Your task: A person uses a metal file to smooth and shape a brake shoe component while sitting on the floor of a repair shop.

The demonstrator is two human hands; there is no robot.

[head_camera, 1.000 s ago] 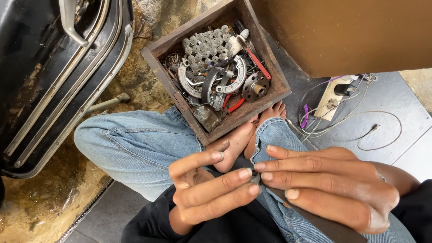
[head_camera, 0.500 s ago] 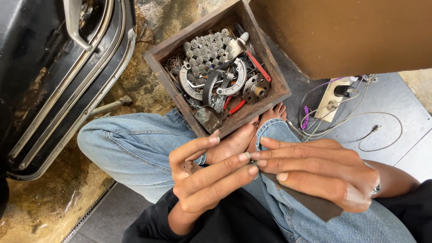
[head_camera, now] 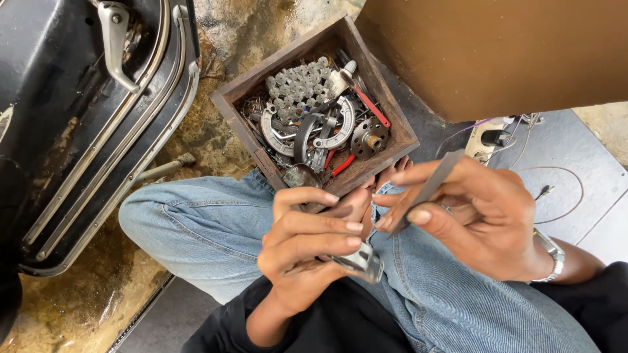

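Note:
I sit cross-legged in blue jeans. My left hand is curled around a small grey metal part that sticks out below its fingers. My right hand pinches a thin flat metal strip between thumb and fingers; the strip slants up to the right, its lower tip close to the left fingers. Both hands hover over my lap, just in front of a wooden box of metal parts.
The wooden box holds brake shoes, a sprocket-like disc, red-handled tools and several small metal pieces. A black vehicle body panel with chrome trim lies at the left. A brown board sits top right. A white socket with wires lies on grey matting.
My hands have separated: the right one lifted and drew the metal strip up to the right, while the left one closed on the small metal part.

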